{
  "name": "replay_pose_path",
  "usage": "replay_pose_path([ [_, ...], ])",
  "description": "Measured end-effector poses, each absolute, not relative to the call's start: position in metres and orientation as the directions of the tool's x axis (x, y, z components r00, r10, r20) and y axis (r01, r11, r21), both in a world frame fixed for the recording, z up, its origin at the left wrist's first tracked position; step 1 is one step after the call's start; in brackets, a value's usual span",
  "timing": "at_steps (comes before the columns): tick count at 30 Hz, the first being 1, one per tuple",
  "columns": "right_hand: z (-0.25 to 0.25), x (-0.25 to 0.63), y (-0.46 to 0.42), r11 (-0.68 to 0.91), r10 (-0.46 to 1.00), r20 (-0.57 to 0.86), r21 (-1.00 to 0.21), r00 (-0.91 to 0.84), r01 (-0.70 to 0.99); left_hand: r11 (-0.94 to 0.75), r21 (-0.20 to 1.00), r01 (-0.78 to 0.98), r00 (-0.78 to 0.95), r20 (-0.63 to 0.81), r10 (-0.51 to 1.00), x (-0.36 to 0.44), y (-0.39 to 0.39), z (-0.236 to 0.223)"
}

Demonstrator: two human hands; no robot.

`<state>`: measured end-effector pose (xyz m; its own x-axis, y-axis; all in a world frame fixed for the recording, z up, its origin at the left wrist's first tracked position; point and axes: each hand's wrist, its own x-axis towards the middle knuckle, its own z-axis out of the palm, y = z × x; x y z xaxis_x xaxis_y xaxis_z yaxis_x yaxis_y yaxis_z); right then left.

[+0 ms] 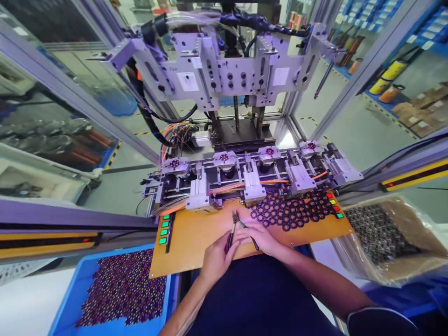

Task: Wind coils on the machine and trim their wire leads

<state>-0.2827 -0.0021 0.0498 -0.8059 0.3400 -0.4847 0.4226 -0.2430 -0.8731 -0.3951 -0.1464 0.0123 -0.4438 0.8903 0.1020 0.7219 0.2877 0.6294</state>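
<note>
A small pair of pliers (235, 216) lies between my hands with its jaws pointing away from me and its handles spread. My left hand (217, 257) is closed around the left handle. My right hand (259, 238) is closed on the other handle, whose dark end sticks out below the fingers. Both hands are just above the front part of the orange-yellow work plate (189, 240). Close to the right hand, many dark rings (290, 210) lie spread in a single layer on the plate. The fingertips partly overlap, so their exact grip is hidden.
Behind the plate stands a row of metal fixtures (254, 186) under a machine head (231, 74). Green buttons (164, 224) sit at the plate's left. A blue tray (70, 298) of small parts is at lower left; a lined carton (423, 233) of metal parts is at right.
</note>
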Motion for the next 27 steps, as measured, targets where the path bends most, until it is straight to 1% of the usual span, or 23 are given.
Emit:
replay_pose_path([
  [3,0.042,-0.274,0.004,0.048,0.449,-0.468,-0.838,-0.761,0.544,0.337,0.600,0.726,-0.472,0.076,0.879,-0.389,-0.143,0.014],
  [6,0.046,-0.263,0.008,0.354,0.495,-0.401,-0.717,-0.771,0.600,0.360,0.579,0.731,-0.492,0.082,0.867,-0.385,-0.141,0.018],
  [9,0.065,-0.255,0.008,0.599,0.451,-0.343,-0.569,-0.824,0.564,0.349,0.566,0.746,-0.496,0.123,0.860,-0.388,-0.144,0.026],
  [12,0.102,-0.250,0.017,0.782,0.303,-0.282,-0.472,-0.910,0.406,0.366,0.526,0.768,-0.527,0.194,0.827,-0.417,-0.158,0.049],
  [15,0.154,-0.264,0.049,0.894,0.150,-0.190,-0.393,-0.970,0.215,0.443,0.435,0.784,-0.586,0.283,0.759,-0.475,-0.169,0.091],
  [17,0.185,-0.289,0.080,0.941,0.131,-0.104,-0.300,-0.986,0.157,0.486,0.361,0.796,-0.596,0.324,0.735,-0.520,-0.163,0.124],
  [19,0.207,-0.325,0.109,0.972,0.108,-0.023,-0.209,-0.994,0.111,0.486,0.290,0.824,-0.563,0.336,0.755,-0.559,-0.145,0.152],
  [22,0.216,-0.382,0.141,0.992,0.035,0.009,-0.118,-0.999,0.034,0.420,0.216,0.881,-0.468,0.286,0.836,-0.599,-0.106,0.175],
  [27,0.202,-0.433,0.157,0.998,-0.027,-0.057,-0.063,-0.998,-0.024,0.380,0.158,0.912,-0.404,0.169,0.899,-0.625,-0.063,0.175],
])
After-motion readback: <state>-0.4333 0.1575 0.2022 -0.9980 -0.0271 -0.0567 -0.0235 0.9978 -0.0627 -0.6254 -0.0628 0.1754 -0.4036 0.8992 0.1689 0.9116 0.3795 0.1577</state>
